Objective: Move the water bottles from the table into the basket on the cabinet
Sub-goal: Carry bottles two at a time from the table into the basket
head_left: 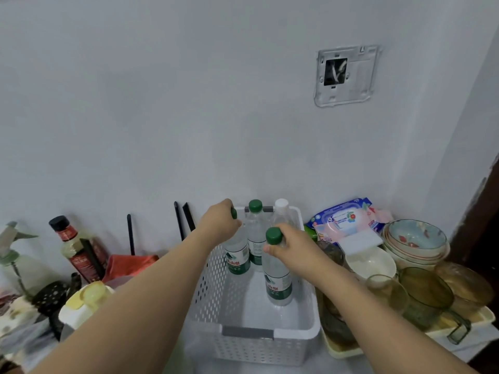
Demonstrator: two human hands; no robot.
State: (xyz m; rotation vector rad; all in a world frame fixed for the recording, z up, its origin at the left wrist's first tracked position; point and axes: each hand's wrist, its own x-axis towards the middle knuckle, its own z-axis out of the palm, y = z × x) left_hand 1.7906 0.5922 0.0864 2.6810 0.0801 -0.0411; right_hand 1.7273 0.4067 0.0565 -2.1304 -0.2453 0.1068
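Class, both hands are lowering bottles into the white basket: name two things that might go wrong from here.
1. The right hand holds its bottle only by the neck, so it may tip once released.
2. The left hand sets its bottle close against the green-capped bottle; a nudge might topple it toward the white-capped bottle.

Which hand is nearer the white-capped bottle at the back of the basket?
Right. The right hand grips a green-capped bottle just in front of the white-capped bottle; the left hand holds another bottle at the basket's far-left side.
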